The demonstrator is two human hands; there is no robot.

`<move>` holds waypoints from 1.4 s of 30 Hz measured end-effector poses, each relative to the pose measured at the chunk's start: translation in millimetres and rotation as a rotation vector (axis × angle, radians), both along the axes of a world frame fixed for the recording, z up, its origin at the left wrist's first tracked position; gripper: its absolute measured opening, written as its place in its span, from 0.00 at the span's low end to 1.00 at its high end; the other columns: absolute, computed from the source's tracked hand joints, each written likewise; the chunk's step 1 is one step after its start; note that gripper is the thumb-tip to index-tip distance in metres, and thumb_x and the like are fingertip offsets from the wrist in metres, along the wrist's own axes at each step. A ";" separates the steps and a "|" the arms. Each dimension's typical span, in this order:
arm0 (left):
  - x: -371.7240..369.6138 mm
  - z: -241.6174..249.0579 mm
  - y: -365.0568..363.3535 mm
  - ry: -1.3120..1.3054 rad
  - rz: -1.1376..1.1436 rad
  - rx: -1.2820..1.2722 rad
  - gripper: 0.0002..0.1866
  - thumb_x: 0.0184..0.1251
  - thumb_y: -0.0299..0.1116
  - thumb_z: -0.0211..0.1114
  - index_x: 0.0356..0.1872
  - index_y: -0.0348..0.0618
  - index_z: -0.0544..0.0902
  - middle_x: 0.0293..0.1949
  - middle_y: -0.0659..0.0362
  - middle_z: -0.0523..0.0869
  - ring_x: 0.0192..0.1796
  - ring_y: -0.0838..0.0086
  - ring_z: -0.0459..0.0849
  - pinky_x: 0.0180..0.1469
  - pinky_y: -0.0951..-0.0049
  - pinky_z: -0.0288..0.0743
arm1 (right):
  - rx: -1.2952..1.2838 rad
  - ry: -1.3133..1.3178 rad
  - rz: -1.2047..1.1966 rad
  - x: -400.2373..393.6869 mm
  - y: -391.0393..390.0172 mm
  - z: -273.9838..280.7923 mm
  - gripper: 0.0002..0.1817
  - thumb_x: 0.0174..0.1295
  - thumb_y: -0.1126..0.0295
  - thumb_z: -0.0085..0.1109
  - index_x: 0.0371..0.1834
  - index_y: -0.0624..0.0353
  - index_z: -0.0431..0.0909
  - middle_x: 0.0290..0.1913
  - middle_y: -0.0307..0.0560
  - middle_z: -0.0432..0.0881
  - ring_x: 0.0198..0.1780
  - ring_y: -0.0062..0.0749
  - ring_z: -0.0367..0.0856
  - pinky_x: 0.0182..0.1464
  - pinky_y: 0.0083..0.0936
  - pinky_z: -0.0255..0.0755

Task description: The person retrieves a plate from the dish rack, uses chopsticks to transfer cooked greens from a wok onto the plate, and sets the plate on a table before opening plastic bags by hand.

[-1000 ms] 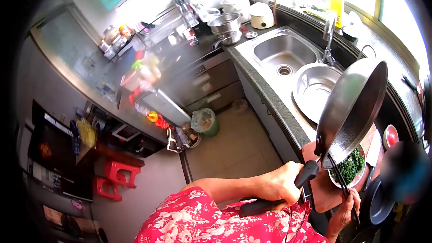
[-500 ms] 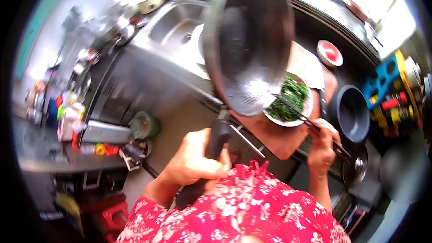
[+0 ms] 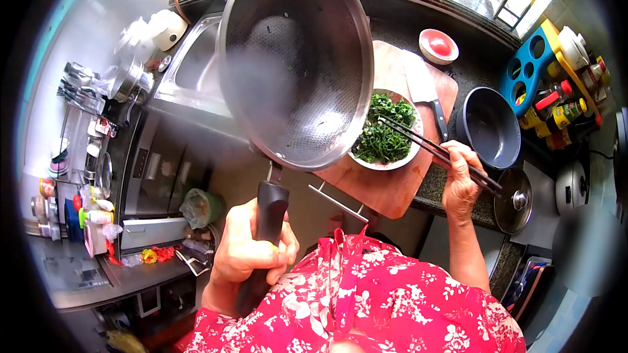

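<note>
My left hand (image 3: 252, 248) grips the black handle of a steel wok (image 3: 294, 65), which is held up and tilted over the counter, its inside nearly bare. My right hand (image 3: 460, 180) holds dark chopsticks (image 3: 435, 147) whose tips rest on cooked green vegetables in a white plate (image 3: 386, 134). The plate sits on a wooden cutting board (image 3: 392, 183), partly under the wok's rim.
A cleaver (image 3: 428, 95) lies on the board. A dark pot (image 3: 490, 127) and a glass lid (image 3: 513, 202) sit to the right, a red bowl (image 3: 438, 46) behind. The sink (image 3: 190, 68) is at left, a green bin (image 3: 199, 206) on the floor below.
The view has swung to look down over the counter. The wok has moved left off the plate and tilted flatter; the chopsticks still touch the greens.
</note>
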State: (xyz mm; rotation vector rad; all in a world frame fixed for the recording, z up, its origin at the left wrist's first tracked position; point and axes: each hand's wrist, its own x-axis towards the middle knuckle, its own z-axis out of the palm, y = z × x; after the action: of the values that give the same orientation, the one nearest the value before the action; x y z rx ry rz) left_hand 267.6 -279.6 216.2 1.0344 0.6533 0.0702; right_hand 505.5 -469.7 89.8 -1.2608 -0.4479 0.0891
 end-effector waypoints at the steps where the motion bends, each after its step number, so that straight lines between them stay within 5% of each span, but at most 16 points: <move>1: -0.3 0.1 0.1 0.000 0.008 -0.009 0.19 0.34 0.15 0.56 0.35 0.32 0.67 0.17 0.48 0.76 0.11 0.73 0.72 0.14 0.76 0.65 | 0.003 -0.056 0.032 2.0 -2.2 6.2 0.05 0.60 0.76 0.53 0.34 0.67 0.76 0.35 0.47 0.79 0.32 0.25 0.77 0.37 0.22 0.73; 6: 0.4 -1.0 1.6 0.013 0.011 0.005 0.20 0.34 0.15 0.56 0.36 0.32 0.67 0.17 0.47 0.76 0.11 0.72 0.72 0.14 0.75 0.64 | -0.267 -0.141 0.252 7.5 16.2 38.3 0.08 0.61 0.77 0.50 0.27 0.69 0.76 0.27 0.46 0.78 0.29 0.26 0.77 0.33 0.20 0.72; 11: -0.3 1.0 2.0 0.030 -0.003 0.028 0.20 0.33 0.15 0.56 0.36 0.32 0.68 0.17 0.47 0.77 0.11 0.72 0.72 0.15 0.75 0.64 | -0.581 -1.051 0.147 41.1 60.6 48.0 0.06 0.59 0.74 0.55 0.34 0.64 0.80 0.28 0.45 0.80 0.25 0.25 0.80 0.22 0.19 0.73; 12: -0.5 1.8 1.4 0.038 -0.001 0.022 0.20 0.33 0.15 0.56 0.36 0.32 0.68 0.17 0.47 0.77 0.11 0.72 0.72 0.15 0.75 0.64 | -0.474 -0.321 0.333 40.1 69.3 56.7 0.08 0.58 0.70 0.57 0.33 0.66 0.79 0.24 0.45 0.80 0.23 0.25 0.80 0.22 0.17 0.73; 15: -3.5 3.4 1.6 0.047 -0.018 0.027 0.20 0.33 0.16 0.56 0.35 0.32 0.68 0.18 0.47 0.77 0.11 0.72 0.72 0.15 0.76 0.64 | -0.352 -0.107 0.246 69.0 84.5 39.9 0.12 0.56 0.67 0.61 0.28 0.69 0.79 0.21 0.44 0.80 0.20 0.24 0.79 0.21 0.18 0.73; 19: -13.5 3.2 4.9 0.027 -0.034 0.003 0.20 0.33 0.16 0.56 0.36 0.31 0.68 0.18 0.47 0.77 0.11 0.72 0.72 0.15 0.76 0.64 | -0.284 -0.135 0.132 104.0 68.4 0.1 0.11 0.60 0.70 0.55 0.21 0.62 0.78 0.20 0.41 0.79 0.20 0.21 0.78 0.22 0.16 0.74; 21: -15.1 4.1 4.4 0.025 -0.018 0.009 0.20 0.34 0.16 0.56 0.36 0.31 0.68 0.18 0.47 0.77 0.11 0.72 0.72 0.15 0.76 0.64 | -0.200 0.063 0.139 95.7 55.8 8.8 0.10 0.61 0.69 0.54 0.25 0.62 0.78 0.22 0.44 0.80 0.21 0.26 0.80 0.20 0.19 0.76; 25: -13.3 5.3 4.0 0.030 0.003 0.019 0.20 0.34 0.16 0.57 0.36 0.31 0.67 0.18 0.46 0.77 0.11 0.72 0.72 0.15 0.76 0.64 | -0.101 0.064 0.160 73.6 45.6 34.0 0.11 0.62 0.69 0.52 0.25 0.63 0.77 0.23 0.46 0.80 0.21 0.27 0.80 0.21 0.20 0.76; 33: -10.8 0.7 3.6 0.018 -0.015 0.014 0.21 0.33 0.17 0.57 0.37 0.31 0.68 0.18 0.46 0.77 0.10 0.71 0.72 0.14 0.76 0.64 | -0.614 -0.175 0.378 48.0 96.2 85.5 0.16 0.60 0.62 0.56 0.21 0.64 0.78 0.19 0.44 0.79 0.17 0.23 0.78 0.22 0.17 0.74; 34: -11.2 1.0 3.3 0.015 -0.007 0.012 0.21 0.33 0.17 0.57 0.37 0.31 0.69 0.18 0.45 0.76 0.10 0.71 0.72 0.14 0.76 0.64 | -0.458 -0.228 0.396 55.0 103.3 76.1 0.16 0.60 0.61 0.56 0.21 0.63 0.75 0.15 0.39 0.73 0.15 0.20 0.74 0.15 0.15 0.67; 38: -13.2 1.5 2.2 0.015 -0.013 0.005 0.21 0.33 0.17 0.57 0.37 0.31 0.68 0.18 0.45 0.76 0.10 0.71 0.72 0.14 0.76 0.64 | -0.347 -0.089 0.292 95.8 110.4 37.7 0.12 0.60 0.65 0.56 0.26 0.62 0.79 0.17 0.39 0.75 0.14 0.19 0.72 0.14 0.16 0.65; 40: -14.4 3.6 2.2 0.012 -0.022 0.001 0.21 0.33 0.17 0.57 0.37 0.31 0.68 0.18 0.45 0.76 0.10 0.72 0.72 0.15 0.75 0.64 | -0.344 -0.340 0.143 125.4 100.4 8.7 0.14 0.59 0.64 0.58 0.19 0.61 0.75 0.16 0.39 0.75 0.14 0.21 0.74 0.13 0.17 0.67; 42: -16.3 4.4 1.5 0.003 -0.008 -0.008 0.21 0.33 0.17 0.57 0.37 0.31 0.68 0.18 0.45 0.76 0.10 0.71 0.72 0.15 0.75 0.65 | -0.343 0.029 0.121 109.1 80.9 29.0 0.16 0.59 0.62 0.58 0.18 0.60 0.75 0.16 0.40 0.76 0.15 0.22 0.76 0.14 0.16 0.69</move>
State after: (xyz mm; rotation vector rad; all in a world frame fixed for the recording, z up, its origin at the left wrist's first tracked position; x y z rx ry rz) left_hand 251.3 -278.1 220.6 1.0296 0.6519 0.0589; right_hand 614.6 -388.8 118.8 -1.5661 -0.4981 0.2961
